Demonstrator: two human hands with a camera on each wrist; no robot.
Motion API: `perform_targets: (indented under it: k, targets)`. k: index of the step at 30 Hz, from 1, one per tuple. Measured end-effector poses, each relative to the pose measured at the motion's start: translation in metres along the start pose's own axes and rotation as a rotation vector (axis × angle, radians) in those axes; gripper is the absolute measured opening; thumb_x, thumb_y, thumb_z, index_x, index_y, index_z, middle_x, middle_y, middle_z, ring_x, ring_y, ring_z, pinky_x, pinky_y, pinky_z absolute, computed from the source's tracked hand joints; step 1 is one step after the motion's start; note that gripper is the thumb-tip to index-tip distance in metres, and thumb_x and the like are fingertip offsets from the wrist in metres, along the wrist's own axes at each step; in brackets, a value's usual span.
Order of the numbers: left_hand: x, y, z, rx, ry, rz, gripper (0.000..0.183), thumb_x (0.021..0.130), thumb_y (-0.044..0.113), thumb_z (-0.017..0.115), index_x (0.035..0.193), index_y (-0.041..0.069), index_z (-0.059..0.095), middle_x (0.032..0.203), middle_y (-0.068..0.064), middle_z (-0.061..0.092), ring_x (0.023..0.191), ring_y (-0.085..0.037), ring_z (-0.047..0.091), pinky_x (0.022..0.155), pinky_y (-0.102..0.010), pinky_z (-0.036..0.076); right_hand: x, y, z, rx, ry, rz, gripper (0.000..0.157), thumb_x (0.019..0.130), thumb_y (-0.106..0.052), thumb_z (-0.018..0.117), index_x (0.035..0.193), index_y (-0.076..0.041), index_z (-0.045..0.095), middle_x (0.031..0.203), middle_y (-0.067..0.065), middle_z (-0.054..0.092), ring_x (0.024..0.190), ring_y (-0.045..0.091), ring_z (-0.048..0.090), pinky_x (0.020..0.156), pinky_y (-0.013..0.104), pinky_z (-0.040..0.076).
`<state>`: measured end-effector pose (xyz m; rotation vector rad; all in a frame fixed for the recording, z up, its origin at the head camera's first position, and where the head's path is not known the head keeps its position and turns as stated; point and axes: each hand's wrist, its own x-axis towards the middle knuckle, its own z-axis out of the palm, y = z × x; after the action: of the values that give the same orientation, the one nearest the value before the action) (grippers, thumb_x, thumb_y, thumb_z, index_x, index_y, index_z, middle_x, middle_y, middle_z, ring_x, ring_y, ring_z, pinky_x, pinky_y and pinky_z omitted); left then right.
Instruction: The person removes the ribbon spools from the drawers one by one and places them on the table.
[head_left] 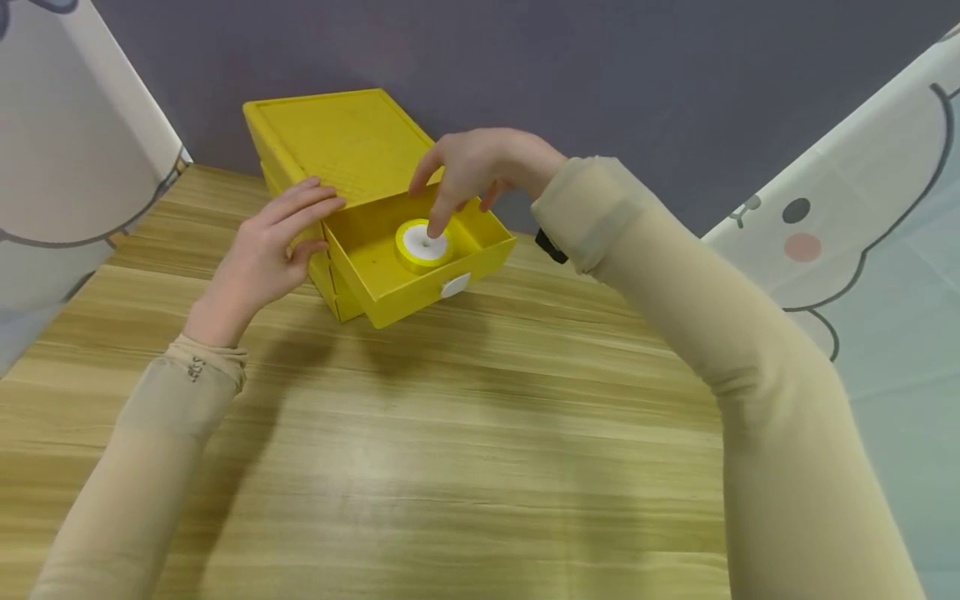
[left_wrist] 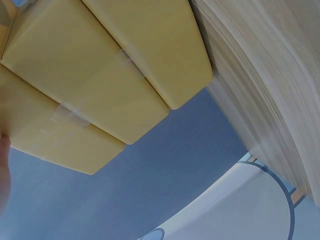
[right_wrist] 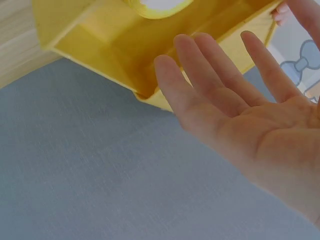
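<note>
On the wood-grained desk, a yellow drawer unit is touched by the relaxed left hand. Over the yellow-rimmed roll inside its pulled-out drawer, the right hand is held unclenched; the drawer could be tipped if pressed down.

Left grip points forward, right grip points down, both uncurled.

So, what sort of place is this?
Maybe a little work table indoors: there's a wood-patterned tabletop, a yellow drawer box standing on it, and pale cartoon-patterned coverings on both sides.
</note>
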<state>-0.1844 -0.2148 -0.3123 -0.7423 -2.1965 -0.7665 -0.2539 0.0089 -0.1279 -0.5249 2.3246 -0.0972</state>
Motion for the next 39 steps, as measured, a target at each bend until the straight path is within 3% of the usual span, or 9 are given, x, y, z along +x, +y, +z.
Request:
perform_targets:
  k: [14, 28, 39]
  targets:
    - [0.001, 0.002, 0.0, -0.008, -0.001, 0.001, 0.055, 0.078, -0.019, 0.064, 0.129, 0.001, 0.059, 0.134, -0.018, 0.057, 0.135, -0.034, 0.045, 0.119, -0.033, 0.037, 0.018, -0.001, 0.012, -0.05, -0.016, 0.013, 0.071, 0.082, -0.033, 0.074, 0.145, -0.031, 0.04, 0.154, -0.006, 0.033, 0.133, 0.021, 0.042, 0.11, 0.04, 0.045]
    - [0.0, 0.004, 0.002, -0.01, 0.003, 0.013, 0.054, 0.078, -0.019, 0.064, 0.129, 0.0, 0.059, 0.134, -0.019, 0.057, 0.135, -0.034, 0.045, 0.119, -0.031, 0.037, 0.036, -0.006, 0.025, -0.138, -0.018, 0.021, 0.077, 0.082, -0.034, 0.073, 0.148, -0.029, 0.035, 0.159, -0.006, 0.023, 0.143, 0.018, 0.03, 0.108, 0.046, 0.047]
    - [-0.001, 0.008, 0.002, -0.011, 0.001, 0.007, 0.056, 0.077, -0.02, 0.065, 0.128, 0.001, 0.059, 0.134, -0.018, 0.057, 0.135, -0.033, 0.045, 0.119, -0.03, 0.037, 0.046, -0.006, 0.037, -0.086, -0.033, 0.064, 0.087, 0.079, -0.034, 0.076, 0.151, -0.031, 0.028, 0.159, -0.005, 0.024, 0.141, 0.022, 0.032, 0.109, 0.056, 0.044]
